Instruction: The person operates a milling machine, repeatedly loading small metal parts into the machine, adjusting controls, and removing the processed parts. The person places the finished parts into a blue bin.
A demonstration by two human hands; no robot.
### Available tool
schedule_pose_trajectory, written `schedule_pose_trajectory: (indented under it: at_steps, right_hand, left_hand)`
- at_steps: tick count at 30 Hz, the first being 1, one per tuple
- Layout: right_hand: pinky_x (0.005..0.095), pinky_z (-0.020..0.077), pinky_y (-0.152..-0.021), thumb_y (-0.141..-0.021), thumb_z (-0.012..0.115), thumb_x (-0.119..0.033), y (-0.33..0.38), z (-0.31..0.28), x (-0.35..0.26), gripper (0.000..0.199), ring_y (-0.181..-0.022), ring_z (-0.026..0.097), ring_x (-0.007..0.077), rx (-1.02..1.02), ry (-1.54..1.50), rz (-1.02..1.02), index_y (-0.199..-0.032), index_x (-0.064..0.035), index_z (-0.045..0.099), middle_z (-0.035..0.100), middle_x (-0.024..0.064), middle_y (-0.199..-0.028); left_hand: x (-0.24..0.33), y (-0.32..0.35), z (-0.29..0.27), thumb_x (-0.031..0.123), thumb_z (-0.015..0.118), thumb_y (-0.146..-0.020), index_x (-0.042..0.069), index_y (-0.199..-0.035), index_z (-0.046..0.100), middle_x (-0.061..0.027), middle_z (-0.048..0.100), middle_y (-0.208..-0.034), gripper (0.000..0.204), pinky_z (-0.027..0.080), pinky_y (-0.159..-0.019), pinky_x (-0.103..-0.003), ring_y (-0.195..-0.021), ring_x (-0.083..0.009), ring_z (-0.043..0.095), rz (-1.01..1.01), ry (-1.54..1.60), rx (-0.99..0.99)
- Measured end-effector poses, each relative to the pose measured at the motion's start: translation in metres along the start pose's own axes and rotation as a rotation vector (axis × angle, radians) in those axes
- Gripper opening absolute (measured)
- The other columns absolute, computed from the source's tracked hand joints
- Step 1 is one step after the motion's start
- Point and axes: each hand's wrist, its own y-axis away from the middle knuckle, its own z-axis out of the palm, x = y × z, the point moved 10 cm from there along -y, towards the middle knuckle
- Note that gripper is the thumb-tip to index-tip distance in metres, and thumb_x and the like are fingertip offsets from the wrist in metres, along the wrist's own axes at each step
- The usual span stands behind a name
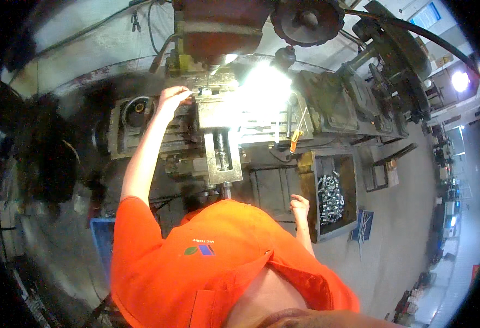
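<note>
A machine vise (216,115) sits on the slotted table of a milling or drilling machine, its screw pointing toward me. My left hand (173,99) reaches to the left end of the vise jaws, fingers drawn together. Whatever they pinch is too small to make out. Low at my right side, my right hand (300,206) is raised with curled fingers, just left of a metal bin (308,180). If it holds anything, I cannot see it. Inside the bin lies a heap of small shiny metal parts (331,198). Above the vise, the spindle (213,66) points down.
Glare from a work lamp (267,85) washes out the vise's right side. An orange-handled tool (295,141) lies at the table's front edge. A large dark handwheel (307,21) hangs overhead. Blue containers stand low on both sides, the right one (363,225) past the bin.
</note>
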Motion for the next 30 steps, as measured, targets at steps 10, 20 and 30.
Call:
schedule_pose_trajectory:
  at_steps: [10, 20, 30]
  right_hand:
    - [0.0241, 0.0441, -0.053, -0.064, 0.054, -0.005, 0.025, 0.009, -0.006, 0.038, -0.056, 0.055, 0.0115, 0.004, 0.052, 0.080, -0.100, 0.0031, 0.062, 0.063, 0.0096, -0.075]
    - [0.0264, 0.0433, -0.055, -0.063, 0.055, -0.009, 0.034, 0.021, 0.002, 0.039, -0.060, 0.055, 0.0131, -0.094, 0.213, 0.080, -0.100, 0.0029, 0.063, 0.064, 0.0106, -0.075]
    - [0.0254, 0.0442, -0.055, -0.065, 0.055, -0.012, 0.031, 0.033, 0.018, 0.037, -0.059, 0.056, 0.0128, -0.174, 0.212, 0.067, -0.099, 0.0006, 0.064, 0.064, 0.0091, -0.073]
  left_hand:
    - [-0.027, -0.013, 0.002, 0.009, 0.062, -0.079, -0.002, -0.091, 0.062, -0.0066, 0.063, -0.081, 0.016, 0.048, -0.062, -0.024, -0.067, -0.0139, 0.060, -0.066, -0.011, -0.003]
    - [-0.018, -0.018, -0.001, 0.012, 0.063, -0.079, -0.001, -0.092, 0.063, -0.0054, 0.064, -0.079, 0.019, 0.047, -0.065, -0.024, -0.067, -0.0129, 0.060, 0.065, -0.110, 0.022]
    - [-0.026, -0.017, 0.000, 0.016, 0.067, -0.077, 0.003, -0.089, 0.066, -0.0018, 0.064, -0.075, 0.018, 0.039, -0.055, -0.020, -0.061, -0.0069, 0.055, 0.041, -0.085, 0.068]
